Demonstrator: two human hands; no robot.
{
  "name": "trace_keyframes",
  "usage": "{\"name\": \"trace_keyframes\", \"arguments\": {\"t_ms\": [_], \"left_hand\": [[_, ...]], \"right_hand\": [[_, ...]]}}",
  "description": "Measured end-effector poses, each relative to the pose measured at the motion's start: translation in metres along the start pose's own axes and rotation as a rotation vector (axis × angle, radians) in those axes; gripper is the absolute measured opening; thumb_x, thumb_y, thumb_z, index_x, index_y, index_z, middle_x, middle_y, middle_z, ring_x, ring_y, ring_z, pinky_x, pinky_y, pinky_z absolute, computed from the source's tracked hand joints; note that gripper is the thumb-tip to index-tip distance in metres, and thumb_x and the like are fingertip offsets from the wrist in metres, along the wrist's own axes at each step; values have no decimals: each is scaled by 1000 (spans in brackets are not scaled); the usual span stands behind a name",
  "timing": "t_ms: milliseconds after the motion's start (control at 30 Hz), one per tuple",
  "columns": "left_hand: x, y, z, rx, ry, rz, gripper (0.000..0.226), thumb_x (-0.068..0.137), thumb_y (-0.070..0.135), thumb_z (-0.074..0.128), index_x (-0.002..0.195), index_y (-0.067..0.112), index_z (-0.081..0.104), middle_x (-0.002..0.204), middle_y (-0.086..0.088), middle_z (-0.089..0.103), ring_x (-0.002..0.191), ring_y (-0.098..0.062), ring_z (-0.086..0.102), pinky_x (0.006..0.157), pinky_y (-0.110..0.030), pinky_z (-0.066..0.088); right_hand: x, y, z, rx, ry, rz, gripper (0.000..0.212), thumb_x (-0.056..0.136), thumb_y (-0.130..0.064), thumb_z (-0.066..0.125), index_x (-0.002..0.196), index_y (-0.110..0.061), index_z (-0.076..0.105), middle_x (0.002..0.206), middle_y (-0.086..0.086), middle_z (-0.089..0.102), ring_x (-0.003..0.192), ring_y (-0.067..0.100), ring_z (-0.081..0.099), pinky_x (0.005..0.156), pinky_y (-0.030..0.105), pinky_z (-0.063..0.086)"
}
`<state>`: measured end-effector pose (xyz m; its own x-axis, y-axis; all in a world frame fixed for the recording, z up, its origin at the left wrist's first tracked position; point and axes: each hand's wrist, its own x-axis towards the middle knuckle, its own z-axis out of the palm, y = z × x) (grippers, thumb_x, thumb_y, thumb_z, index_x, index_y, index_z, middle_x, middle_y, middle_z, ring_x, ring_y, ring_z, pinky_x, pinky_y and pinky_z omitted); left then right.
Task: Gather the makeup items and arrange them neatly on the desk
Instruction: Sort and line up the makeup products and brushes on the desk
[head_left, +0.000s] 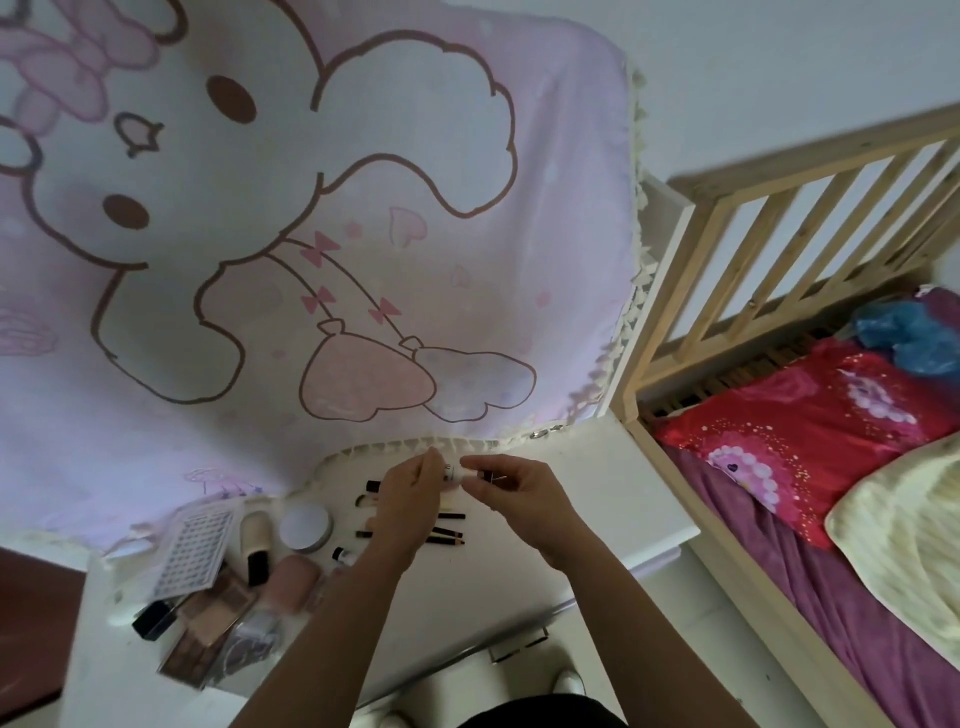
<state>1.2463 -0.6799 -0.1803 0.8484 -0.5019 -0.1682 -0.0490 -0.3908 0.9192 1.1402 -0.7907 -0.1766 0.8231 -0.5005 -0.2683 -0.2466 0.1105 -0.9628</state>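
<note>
Both our hands meet over the white desk top (597, 499): left hand (410, 493) and right hand (514, 486) pinch a small white jar (451, 474), likely steadying it for placing. Thin black pencils (449, 530) lie lined up below; the heaped palettes (208, 629) crowd the left edge; open room right.

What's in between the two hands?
In the head view, a small white bottle sits between the left hand and the right hand, pinched by fingertips from both sides, above the white desk.
</note>
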Motion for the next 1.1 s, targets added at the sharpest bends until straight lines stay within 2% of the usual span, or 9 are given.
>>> {"name": "trace_keyframes", "arguments": {"t_ms": [133,233,367,567,667,767,867,967,1100], "left_hand": [[4,-2,3,-6,-28,12,42,103,27,39,66,10,52,60,2,50,56,-9,40,56,-26,35],[9,-4,4,-1,-35,26,43,103,29,39,65,15,52,61,3,54,56,-7,46,56,-25,37],[20,-17,3,-59,-92,-12,47,101,48,38,74,17,63,81,-1,73,78,-14,72,72,-36,52],[35,-24,4,-278,-84,-143,50,94,54,53,73,9,60,63,-4,55,76,-34,71,74,-40,50],[43,-28,14,-407,-168,-224,37,92,42,64,82,6,68,64,2,56,65,-24,52,90,-49,53],[43,-30,28,-509,-254,-300,18,91,23,67,98,8,73,81,-3,67,81,-20,58,82,-35,52],[42,-38,51,-550,-327,-363,18,88,9,69,104,3,67,90,-8,69,83,-16,63,75,-25,52],[40,-51,78,-584,-385,-416,23,86,-2,68,108,1,64,92,-8,71,90,-18,65,85,-27,56],[43,-70,117,-509,-373,-452,25,86,-2,69,111,0,69,98,-15,71,90,-19,70,92,-30,55]], "right_hand": [[3,-3,-4,69,-17,77,34,88,-41,71,118,-26,69,100,-2,74,82,12,70,74,24,54],[4,-4,-1,50,-14,89,29,96,-40,62,104,-16,75,92,8,75,68,13,63,65,24,50],[6,3,-10,-3,45,45,21,90,-35,71,106,-23,76,89,4,74,71,6,61,68,20,50],[10,16,-48,-4,218,67,30,85,-26,78,115,-25,73,100,-2,72,81,4,65,76,18,53],[13,25,-64,35,295,86,32,86,-30,77,116,-19,73,98,3,74,86,13,68,87,31,58],[9,31,-77,65,393,120,33,83,-52,75,105,-27,77,92,-4,75,86,10,70,79,27,59],[10,53,-96,56,468,164,33,82,-53,74,105,-30,75,89,-13,71,83,4,64,71,22,51],[16,79,-117,100,478,240,37,88,-45,71,116,-20,71,87,-8,64,83,12,59,71,24,49],[33,110,-143,111,485,326,40,88,-57,65,111,-25,70,101,-8,70,91,10,66,76,25,50]]}}
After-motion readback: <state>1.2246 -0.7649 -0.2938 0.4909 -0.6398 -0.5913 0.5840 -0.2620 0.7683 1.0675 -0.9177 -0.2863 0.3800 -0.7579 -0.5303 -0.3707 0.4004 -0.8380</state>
